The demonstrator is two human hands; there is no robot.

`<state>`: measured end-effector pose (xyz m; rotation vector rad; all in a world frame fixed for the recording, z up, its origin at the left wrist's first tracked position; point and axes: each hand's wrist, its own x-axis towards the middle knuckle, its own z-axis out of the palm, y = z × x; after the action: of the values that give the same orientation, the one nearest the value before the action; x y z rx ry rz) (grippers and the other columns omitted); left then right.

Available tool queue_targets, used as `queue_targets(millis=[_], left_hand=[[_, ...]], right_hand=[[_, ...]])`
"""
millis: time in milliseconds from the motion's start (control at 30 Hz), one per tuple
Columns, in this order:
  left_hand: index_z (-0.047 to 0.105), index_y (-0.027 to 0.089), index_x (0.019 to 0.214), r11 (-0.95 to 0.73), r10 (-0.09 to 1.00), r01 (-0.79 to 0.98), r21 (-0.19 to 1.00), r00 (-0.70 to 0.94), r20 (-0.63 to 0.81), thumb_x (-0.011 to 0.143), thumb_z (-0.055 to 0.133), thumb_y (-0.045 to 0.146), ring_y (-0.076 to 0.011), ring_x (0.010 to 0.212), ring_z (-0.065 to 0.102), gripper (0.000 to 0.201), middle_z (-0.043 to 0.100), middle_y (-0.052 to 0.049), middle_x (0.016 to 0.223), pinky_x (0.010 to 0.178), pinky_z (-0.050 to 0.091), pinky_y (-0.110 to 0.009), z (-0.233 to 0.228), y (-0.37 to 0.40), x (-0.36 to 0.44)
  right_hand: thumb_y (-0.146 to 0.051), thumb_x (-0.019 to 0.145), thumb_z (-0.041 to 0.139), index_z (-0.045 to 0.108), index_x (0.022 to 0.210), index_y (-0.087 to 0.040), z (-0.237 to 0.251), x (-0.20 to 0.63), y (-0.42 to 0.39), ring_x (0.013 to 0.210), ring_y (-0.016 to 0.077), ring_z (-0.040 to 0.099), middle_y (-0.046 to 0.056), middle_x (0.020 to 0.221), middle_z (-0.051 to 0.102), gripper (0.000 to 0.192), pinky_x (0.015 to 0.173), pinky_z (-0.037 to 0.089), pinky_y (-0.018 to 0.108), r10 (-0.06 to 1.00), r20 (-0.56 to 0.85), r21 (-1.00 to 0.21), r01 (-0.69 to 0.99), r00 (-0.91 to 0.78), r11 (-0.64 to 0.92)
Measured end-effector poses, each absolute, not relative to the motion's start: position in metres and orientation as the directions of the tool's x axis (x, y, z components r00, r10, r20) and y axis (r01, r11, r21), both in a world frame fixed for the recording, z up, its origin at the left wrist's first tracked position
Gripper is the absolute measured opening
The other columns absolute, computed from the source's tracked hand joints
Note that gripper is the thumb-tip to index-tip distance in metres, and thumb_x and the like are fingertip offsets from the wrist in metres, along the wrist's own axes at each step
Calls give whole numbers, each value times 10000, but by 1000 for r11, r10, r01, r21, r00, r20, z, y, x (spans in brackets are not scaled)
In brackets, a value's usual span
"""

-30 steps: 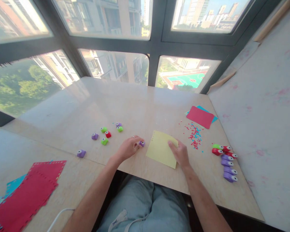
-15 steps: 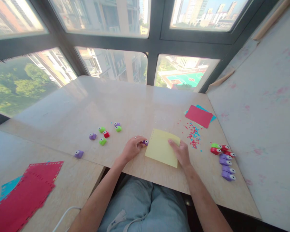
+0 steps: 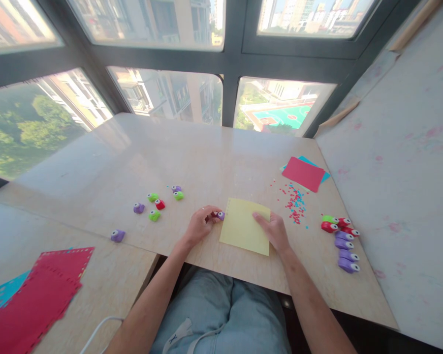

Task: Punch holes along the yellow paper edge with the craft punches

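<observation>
My left hand (image 3: 202, 225) is closed around a small purple craft punch (image 3: 220, 215) with a white, eye-like spot. The punch meets the left edge of a pale yellow sheet of paper (image 3: 241, 231), near its upper left corner. A short row of small marks runs along that edge, above the punch. My right hand (image 3: 276, 230) grips the sheet's right side, thumb on top and the other fingers hidden beneath. To the left of my left hand lie several loose punches, among them a red one (image 3: 160, 204), a green one (image 3: 154, 215) and a purple one (image 3: 117, 235).
Red and blue paper bits (image 3: 296, 204) are scattered right of the sheet, below stacked coloured cards (image 3: 303, 173). Several punches (image 3: 344, 240) line the table's right side by the wall. Red sheets with punched edges (image 3: 33, 305) lie at lower left, near a white cable (image 3: 98, 327).
The yellow sheet has turned slightly and shifted a little left in view. Both hands keep their hold, and the whole view has moved slightly.
</observation>
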<state>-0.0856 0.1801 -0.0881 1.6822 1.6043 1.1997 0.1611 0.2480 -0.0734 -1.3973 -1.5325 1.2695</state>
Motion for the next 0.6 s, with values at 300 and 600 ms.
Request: queue_targets(millis=[300,600], left_hand=[[663,190,1009,-136,966,458,878,-134,220,820,580,110,-138,779,644,222,712,-41,920,680,513,-232,-86,180,-86],[663,200,1011,-157,963,482,862,-119,241,823,580,117,-137,775,641,221,710,-38,927,699,520,-244,-86,179,-84]], right_hand=[[-601,726,681,723,856,-111,-74,162,249,656,254,685,130,790,743,508,526,515,315,976,-129,-952,299,-176,-72],[-615,711,685,730,846,-119,-75,163,250,662,252,691,125,792,745,516,538,524,319,973,-141,-951,298,-182,-82]])
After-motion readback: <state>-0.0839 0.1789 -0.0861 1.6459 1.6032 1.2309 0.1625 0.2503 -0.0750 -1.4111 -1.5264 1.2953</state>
